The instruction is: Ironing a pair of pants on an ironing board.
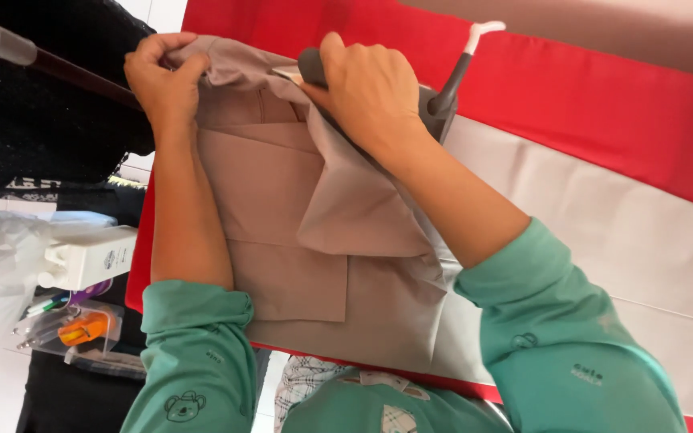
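At the far left, off the ironing board's (603,104) edge, a white plastic bottle (90,256) stands above a clear box of pens (74,329). The left hand (162,80) pinches the upper edge of a beige garment (282,240), fingers clenched on the cloth near the board's left end. The garment lies flat across that end of the red and white board. The right hand (370,92) is clamped around the handle of a grey iron (435,100), pressing on the garment's top edge.

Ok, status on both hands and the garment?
Left hand pinching the beige garment edge. Right hand gripping the grey iron on it. Nothing blocking on the red-and-white board cover.
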